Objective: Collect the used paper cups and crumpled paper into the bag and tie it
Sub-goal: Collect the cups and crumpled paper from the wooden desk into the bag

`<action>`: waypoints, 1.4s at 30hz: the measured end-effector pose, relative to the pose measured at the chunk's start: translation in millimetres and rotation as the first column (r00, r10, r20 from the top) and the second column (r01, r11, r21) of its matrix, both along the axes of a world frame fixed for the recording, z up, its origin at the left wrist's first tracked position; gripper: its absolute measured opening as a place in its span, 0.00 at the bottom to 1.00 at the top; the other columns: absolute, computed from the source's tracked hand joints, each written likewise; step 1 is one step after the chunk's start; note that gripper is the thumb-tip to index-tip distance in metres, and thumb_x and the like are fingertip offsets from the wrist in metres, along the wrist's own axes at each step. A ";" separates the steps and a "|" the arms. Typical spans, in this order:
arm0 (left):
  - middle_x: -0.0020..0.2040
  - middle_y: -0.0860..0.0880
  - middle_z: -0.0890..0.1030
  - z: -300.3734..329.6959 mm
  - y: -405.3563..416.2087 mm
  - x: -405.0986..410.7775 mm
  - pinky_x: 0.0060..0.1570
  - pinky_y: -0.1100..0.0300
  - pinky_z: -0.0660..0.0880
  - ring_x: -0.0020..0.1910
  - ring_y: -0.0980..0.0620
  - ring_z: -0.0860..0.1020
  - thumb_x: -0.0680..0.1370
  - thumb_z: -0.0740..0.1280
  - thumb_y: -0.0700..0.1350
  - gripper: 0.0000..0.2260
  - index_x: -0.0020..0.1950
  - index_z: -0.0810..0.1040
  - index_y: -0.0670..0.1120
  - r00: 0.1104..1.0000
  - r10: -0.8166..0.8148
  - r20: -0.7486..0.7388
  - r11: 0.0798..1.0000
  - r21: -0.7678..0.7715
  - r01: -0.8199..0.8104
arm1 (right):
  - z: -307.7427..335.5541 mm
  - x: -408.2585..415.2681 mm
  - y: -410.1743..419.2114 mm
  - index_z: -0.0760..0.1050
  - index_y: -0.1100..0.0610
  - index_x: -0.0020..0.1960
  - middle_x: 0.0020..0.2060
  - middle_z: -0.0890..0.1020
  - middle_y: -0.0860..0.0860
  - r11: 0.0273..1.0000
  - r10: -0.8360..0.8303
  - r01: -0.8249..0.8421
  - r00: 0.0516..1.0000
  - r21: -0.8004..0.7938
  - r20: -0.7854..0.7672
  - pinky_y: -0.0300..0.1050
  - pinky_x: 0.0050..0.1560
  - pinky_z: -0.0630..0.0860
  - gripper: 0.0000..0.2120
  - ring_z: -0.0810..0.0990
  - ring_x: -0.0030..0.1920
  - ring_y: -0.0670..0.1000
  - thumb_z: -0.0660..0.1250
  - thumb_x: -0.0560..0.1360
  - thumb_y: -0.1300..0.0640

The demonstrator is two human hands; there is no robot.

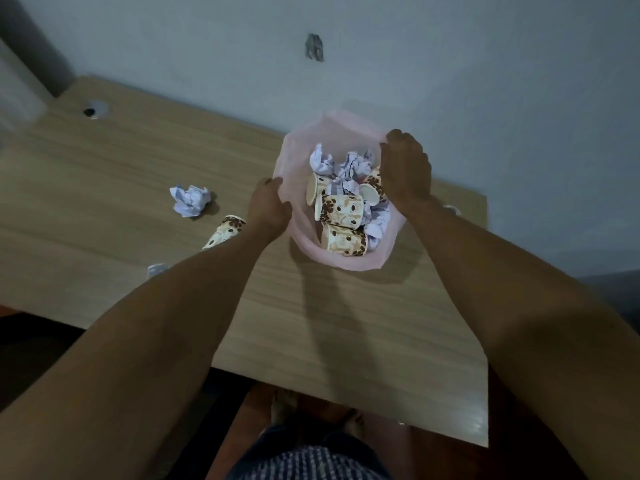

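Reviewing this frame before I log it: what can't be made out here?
Head view only:
- Whitish object left of the left forearm: mostly hidden by the arm, identity unclear.
- Cup count in the pink bag: cups and crumpled paper overlap, and the right hand covers some.
- Left hand fingertips: hidden behind the bag rim.
- Loose paper cup on the table: partly hidden by the left wrist.

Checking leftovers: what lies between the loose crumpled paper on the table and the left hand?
Head view: one paper cup lying on its side between the crumpled paper and the left hand, which grips the pink bag rim.
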State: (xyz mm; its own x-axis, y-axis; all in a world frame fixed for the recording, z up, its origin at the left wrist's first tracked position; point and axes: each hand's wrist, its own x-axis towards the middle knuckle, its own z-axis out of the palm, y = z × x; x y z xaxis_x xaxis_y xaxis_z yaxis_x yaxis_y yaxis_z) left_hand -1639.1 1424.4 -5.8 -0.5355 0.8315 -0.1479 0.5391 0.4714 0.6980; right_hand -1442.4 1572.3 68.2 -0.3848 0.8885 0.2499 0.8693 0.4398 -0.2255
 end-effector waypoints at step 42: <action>0.67 0.44 0.72 12.0 -21.0 -14.8 0.60 0.46 0.75 0.64 0.43 0.73 0.74 0.72 0.62 0.34 0.71 0.65 0.44 0.992 0.064 -0.111 0.961 0.275 -0.032 | 2.4 -65.3 -26.4 0.75 0.60 0.56 0.53 0.80 0.58 0.994 0.105 -0.106 0.994 -0.028 -0.038 0.52 0.47 0.70 0.12 0.79 0.53 0.63 0.56 0.84 0.54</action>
State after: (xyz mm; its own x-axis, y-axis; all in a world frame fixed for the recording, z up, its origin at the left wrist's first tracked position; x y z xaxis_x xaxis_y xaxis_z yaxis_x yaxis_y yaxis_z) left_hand -1654.0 1403.5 6.2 -0.5757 0.8043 0.1470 0.6065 0.2995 0.7365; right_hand -1507.7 1545.9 70.6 -0.4678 0.8507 0.2398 0.8094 0.5213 -0.2704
